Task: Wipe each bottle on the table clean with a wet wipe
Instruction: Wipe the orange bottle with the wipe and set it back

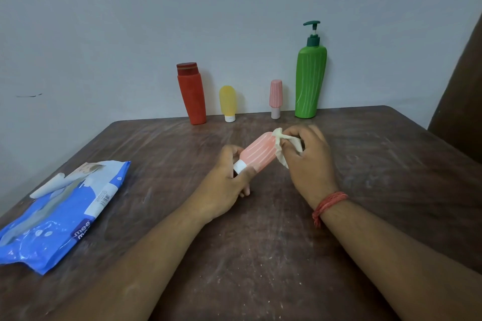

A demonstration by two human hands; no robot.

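My left hand grips a salmon-pink bottle by its white cap end, holding it tilted above the middle of the table. My right hand pinches a crumpled white wet wipe against the bottle's rounded far end. Along the wall at the back stand a red bottle, a small yellow bottle, a small pink bottle and a tall green pump bottle.
A blue wet-wipe pack lies at the table's left side with its flap lifted. A dark chair back rises at the right edge. The brown tabletop is scuffed and dusty.
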